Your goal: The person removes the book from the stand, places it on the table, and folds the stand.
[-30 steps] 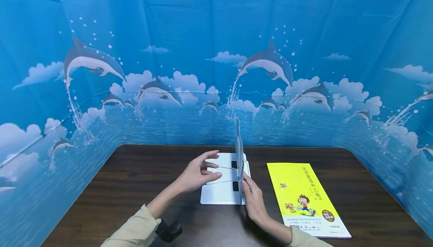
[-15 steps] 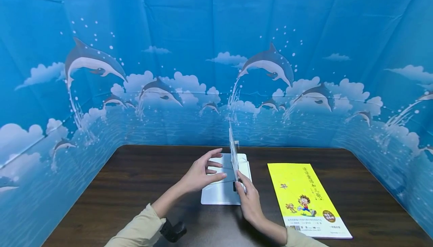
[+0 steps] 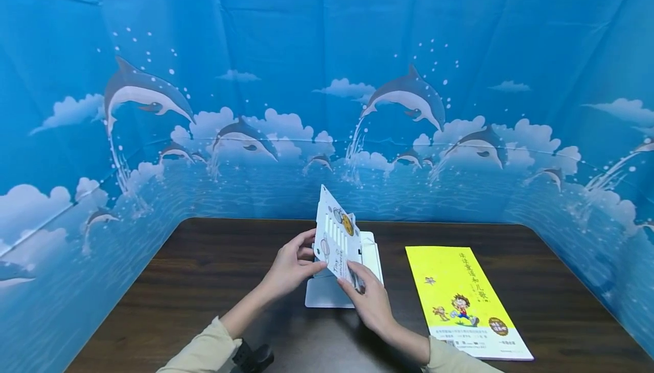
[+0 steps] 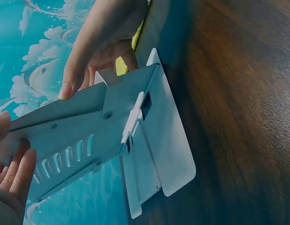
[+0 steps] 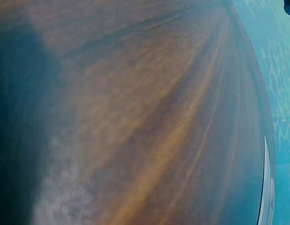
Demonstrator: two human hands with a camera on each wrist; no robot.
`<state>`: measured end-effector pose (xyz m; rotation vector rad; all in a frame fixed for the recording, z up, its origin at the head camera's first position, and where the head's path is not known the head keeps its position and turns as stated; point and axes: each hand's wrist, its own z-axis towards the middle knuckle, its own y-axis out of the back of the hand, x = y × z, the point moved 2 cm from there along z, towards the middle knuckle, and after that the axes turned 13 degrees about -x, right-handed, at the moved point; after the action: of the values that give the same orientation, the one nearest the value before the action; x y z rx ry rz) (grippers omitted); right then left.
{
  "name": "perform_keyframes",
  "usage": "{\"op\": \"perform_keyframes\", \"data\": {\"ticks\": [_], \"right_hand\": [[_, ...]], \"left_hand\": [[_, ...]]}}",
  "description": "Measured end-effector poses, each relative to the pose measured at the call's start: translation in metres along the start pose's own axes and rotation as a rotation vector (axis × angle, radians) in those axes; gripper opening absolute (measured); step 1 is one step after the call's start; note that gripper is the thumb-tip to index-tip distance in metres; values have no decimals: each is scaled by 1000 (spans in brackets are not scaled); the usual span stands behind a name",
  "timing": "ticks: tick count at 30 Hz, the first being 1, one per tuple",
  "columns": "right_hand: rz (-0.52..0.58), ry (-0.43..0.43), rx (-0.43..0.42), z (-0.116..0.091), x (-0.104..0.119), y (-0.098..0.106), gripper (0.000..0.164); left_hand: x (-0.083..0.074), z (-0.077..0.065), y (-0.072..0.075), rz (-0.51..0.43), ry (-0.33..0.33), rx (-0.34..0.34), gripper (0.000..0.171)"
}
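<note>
A white metal book stand has a printed, slotted panel (image 3: 334, 231) leaning up from a flat base (image 3: 319, 298) on the table. Planets and the words "Tiny universe" mark the panel's front. My left hand (image 3: 291, 265) pinches the panel's left edge, thumb in front and fingers behind. Low on the opposite edge, my right hand (image 3: 373, 302) grips it beside a small metal lip. From the left wrist view, the panel's back (image 4: 84, 124) shows a hinge (image 4: 133, 119) and wire struts joining it to the base. In the right wrist view only a sliver of the stand (image 5: 265, 201) shows.
A yellow children's book (image 3: 460, 293) lies flat on the dark wooden table (image 3: 204, 282), right of the stand. Behind the table hangs a blue curtain (image 3: 286, 78) printed with dolphins. A black device (image 3: 252, 356) sits at the left wrist.
The panel has swung from upright and edge-on over to the left, so its printed front now shows. My right hand moved left with it, and my left hand's fingers closed on its edge.
</note>
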<state>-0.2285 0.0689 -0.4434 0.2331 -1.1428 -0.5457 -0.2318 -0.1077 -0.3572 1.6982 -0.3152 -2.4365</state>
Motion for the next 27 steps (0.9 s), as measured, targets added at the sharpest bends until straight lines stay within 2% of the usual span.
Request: {"op": "perform_keyframes", "data": {"ticks": [8,14,21,27], "right_hand": [[71,-31,-1,2,-2,2,51],[89,-56,56,3,-12,8,52],[53,40,123,2,-20,15,49],[75,61,153,2,-24,18,46]], "left_hand": [[7,-1,7,-13,9,-49,65],[12,-2,13,17,-4,-69,64],[20,-4,21,28,31,-91,64],[30,-9,28,54,90,-116,63]]}}
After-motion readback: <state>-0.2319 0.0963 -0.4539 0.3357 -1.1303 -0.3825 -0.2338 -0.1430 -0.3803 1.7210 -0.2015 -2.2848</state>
